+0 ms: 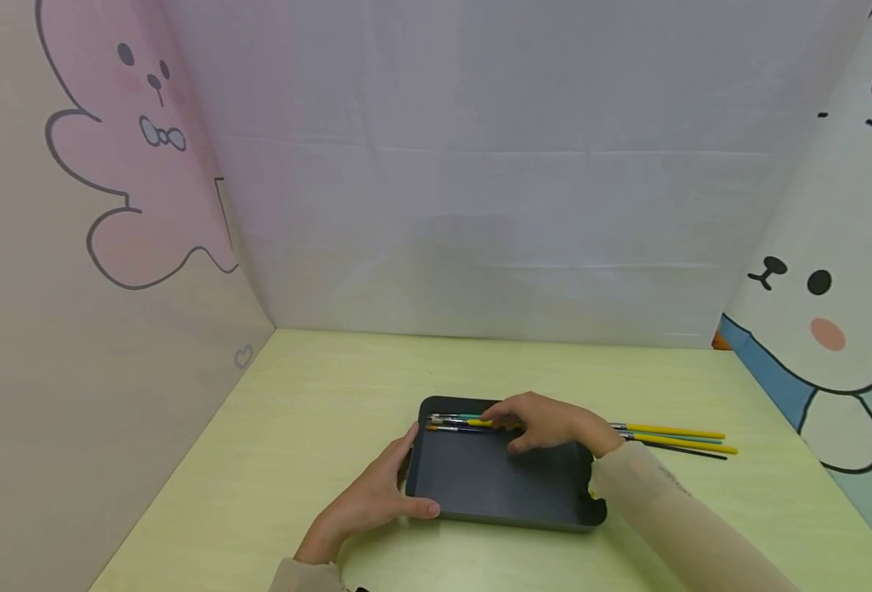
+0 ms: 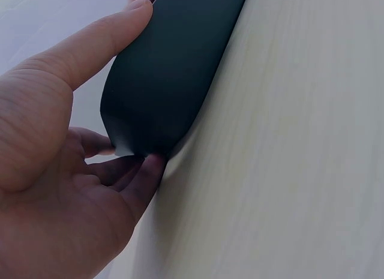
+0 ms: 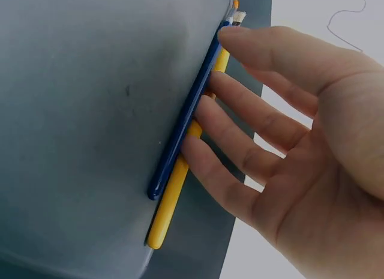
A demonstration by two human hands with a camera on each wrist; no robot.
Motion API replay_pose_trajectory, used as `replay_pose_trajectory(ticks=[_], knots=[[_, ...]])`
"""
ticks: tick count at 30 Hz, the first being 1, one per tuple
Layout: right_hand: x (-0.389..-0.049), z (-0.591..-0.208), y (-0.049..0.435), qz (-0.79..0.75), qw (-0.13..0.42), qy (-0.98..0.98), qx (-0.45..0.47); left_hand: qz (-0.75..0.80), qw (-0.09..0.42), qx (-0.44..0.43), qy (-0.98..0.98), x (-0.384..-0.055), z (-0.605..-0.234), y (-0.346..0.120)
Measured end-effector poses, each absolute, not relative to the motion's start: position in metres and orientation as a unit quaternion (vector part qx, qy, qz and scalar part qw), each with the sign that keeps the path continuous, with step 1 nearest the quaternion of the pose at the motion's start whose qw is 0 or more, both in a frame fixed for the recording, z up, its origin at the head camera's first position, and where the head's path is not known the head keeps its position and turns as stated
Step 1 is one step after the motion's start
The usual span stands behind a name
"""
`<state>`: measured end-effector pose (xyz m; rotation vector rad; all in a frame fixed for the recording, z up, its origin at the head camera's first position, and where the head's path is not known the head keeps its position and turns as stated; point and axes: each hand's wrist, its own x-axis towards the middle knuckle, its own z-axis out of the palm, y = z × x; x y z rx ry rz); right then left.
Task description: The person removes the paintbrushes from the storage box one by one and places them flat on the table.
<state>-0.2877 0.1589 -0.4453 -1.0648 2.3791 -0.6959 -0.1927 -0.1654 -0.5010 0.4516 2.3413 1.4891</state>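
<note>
A black rectangular tray (image 1: 495, 485) lies on the table. My left hand (image 1: 377, 489) holds its left end; in the left wrist view the thumb (image 2: 114, 33) lies on the rim and the fingers curl at the corner below. Several paintbrushes (image 1: 458, 429) lie along the tray's far inner side, partly hidden by my right hand (image 1: 543, 419). In the right wrist view, a blue-handled paintbrush (image 3: 183, 120) lies beside a yellow-handled paintbrush (image 3: 168, 210). The right fingertips rest on the yellow handle, with the thumb near the blue brush's upper end and the fingers loosely extended.
Right of the tray, more long-handled paintbrushes (image 1: 676, 437), yellow, teal and dark, lie on the table, partly hidden by the right wrist. The pale wooden table (image 1: 317, 395) is bounded by a plain back sheet (image 1: 480, 247) and side sheets with cartoon animals.
</note>
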Motion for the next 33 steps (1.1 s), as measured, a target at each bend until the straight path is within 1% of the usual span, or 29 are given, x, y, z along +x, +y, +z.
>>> replay_pose_trajectory(ticks=[17,33], knots=[[-0.2869,-0.4467,0.1535,-0.190,0.197,0.866,-0.418,0.524,0.159,0.163,0.821,-0.1930,-0.5025,-0.1652],[-0.2851,-0.4483,0.1512,-0.198,0.210,0.871,-0.399,0.523,0.151,0.163,0.823,-0.1928,-0.5036,-0.1641]])
